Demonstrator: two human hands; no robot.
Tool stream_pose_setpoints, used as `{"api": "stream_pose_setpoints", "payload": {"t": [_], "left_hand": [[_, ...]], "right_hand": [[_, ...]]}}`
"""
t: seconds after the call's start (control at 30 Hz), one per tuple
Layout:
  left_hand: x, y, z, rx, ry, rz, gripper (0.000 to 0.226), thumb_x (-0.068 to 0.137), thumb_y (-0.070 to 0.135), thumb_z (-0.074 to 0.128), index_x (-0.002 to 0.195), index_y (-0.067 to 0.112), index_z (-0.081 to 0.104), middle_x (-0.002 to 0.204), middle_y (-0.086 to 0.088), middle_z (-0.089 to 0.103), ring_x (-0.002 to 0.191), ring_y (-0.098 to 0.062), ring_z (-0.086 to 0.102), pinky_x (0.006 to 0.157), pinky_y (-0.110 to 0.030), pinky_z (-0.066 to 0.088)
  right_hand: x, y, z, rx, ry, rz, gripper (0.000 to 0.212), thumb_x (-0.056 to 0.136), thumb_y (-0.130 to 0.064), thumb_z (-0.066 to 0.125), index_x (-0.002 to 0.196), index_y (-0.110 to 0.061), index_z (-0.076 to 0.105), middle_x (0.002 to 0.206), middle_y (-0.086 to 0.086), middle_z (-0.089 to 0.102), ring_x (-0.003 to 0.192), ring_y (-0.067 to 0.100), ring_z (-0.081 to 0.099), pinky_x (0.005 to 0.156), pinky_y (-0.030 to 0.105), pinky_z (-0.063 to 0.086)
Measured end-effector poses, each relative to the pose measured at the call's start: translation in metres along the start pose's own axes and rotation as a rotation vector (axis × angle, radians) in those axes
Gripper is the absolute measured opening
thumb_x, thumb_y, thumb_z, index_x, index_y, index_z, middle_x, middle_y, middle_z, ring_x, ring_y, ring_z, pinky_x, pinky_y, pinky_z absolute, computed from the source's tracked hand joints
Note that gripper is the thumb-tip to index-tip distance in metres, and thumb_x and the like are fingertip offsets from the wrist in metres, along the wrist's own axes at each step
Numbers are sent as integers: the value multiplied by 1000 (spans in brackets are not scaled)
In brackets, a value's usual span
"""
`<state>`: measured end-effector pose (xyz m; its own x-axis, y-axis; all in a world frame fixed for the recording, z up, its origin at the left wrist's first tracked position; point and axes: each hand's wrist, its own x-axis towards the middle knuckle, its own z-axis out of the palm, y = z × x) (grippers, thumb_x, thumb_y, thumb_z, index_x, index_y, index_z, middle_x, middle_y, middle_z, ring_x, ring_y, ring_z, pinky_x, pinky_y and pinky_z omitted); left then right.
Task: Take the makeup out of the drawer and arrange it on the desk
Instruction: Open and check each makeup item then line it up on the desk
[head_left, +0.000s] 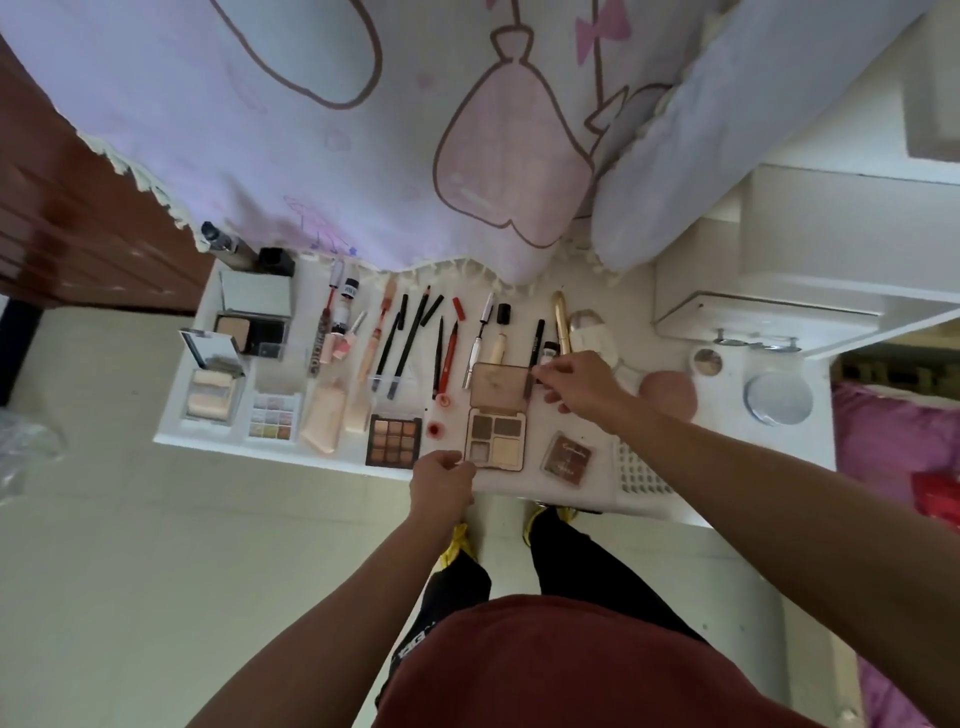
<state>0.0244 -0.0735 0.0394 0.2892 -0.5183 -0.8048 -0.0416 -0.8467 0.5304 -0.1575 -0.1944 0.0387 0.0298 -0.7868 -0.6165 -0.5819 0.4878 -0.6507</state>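
An open eyeshadow palette (496, 435) with brown and cream pans lies near the front edge of the white desk (197, 415), its translucent lid (498, 384) folded back. My left hand (441, 480) pinches the palette's front left corner. My right hand (576, 382) pinches the lid's top right corner. Left of it sit a dark nine-pan palette (393, 440), a pastel palette (272, 417), two mirrored compacts (252, 330), and rows of pencils, brushes and tubes (410, 338). A small brown compact (567, 460) lies to the right.
A white perforated basket (641, 475) sits at the desk's front right. A pink sponge (670, 395), a round clear lid (777, 397) and a gold tube (561, 319) lie further right. A lilac curtain (363, 130) hangs behind the desk. White shelving (810, 270) stands at right.
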Motion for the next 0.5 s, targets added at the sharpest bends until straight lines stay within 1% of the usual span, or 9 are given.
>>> {"api": "stream_pose_setpoints", "payload": {"t": [0.07, 0.13, 0.2, 0.27, 0.33, 0.4, 0.43, 0.5], "left_hand": [[-5, 3, -1, 26, -26, 32, 28, 91, 6, 57, 119, 5, 59, 98, -12, 66, 78, -21, 63, 68, -32, 56], [-10, 8, -2, 57, -55, 82, 21, 90, 5, 55, 111, 6, 62, 88, -11, 66, 72, -19, 61, 61, -30, 52], [-12, 12, -3, 115, -83, 149, 17, 91, 4, 55, 106, 6, 63, 85, -10, 65, 69, -18, 61, 61, -29, 51], [-13, 18, -3, 176, -104, 209, 15, 91, 5, 55, 103, 8, 62, 85, -8, 65, 69, -17, 61, 64, -30, 51], [-13, 24, -5, 230, -126, 255, 13, 91, 7, 56, 102, 10, 62, 86, -8, 66, 69, -16, 62, 65, -29, 51], [-12, 27, -7, 279, -141, 298, 13, 91, 8, 56, 102, 12, 63, 87, -8, 68, 70, -15, 64, 62, -27, 51], [-12, 29, -8, 301, -149, 319, 13, 91, 8, 57, 102, 11, 64, 86, -8, 68, 70, -15, 64, 61, -26, 51], [-13, 31, -10, 333, -158, 357, 14, 89, 8, 57, 101, 11, 65, 82, -6, 68, 70, -16, 65, 61, -25, 49]], "right_hand": [[-6, 10, -10, -141, 88, -49, 24, 94, -35, 61, 91, -13, 72, 88, 7, 72, 80, 21, 70, 74, 39, 56], [-16, 24, -20, -286, 149, -79, 20, 93, -36, 62, 90, -18, 71, 90, 3, 71, 80, 18, 66, 73, 36, 55], [-29, 39, -25, -379, 154, -71, 22, 90, -37, 64, 102, -19, 69, 99, 0, 70, 87, 16, 64, 79, 36, 54], [-43, 52, -23, -521, 102, -68, 38, 89, -41, 66, 120, -19, 63, 117, -1, 65, 105, 17, 59, 90, 37, 50], [-56, 61, -16, -694, 40, -51, 58, 85, -49, 66, 134, -22, 51, 133, 0, 53, 123, 19, 49, 97, 38, 45], [-66, 67, -5, -793, 8, -52, 73, 79, -54, 69, 139, -21, 43, 136, 3, 45, 125, 22, 42, 96, 40, 44], [-69, 71, 1, -818, 15, -60, 76, 75, -54, 70, 137, -20, 43, 133, 4, 43, 123, 23, 42, 94, 40, 46], [-73, 78, 10, -868, 52, -83, 71, 74, -53, 69, 131, -19, 45, 128, 4, 44, 117, 23, 43, 86, 38, 49]]}}
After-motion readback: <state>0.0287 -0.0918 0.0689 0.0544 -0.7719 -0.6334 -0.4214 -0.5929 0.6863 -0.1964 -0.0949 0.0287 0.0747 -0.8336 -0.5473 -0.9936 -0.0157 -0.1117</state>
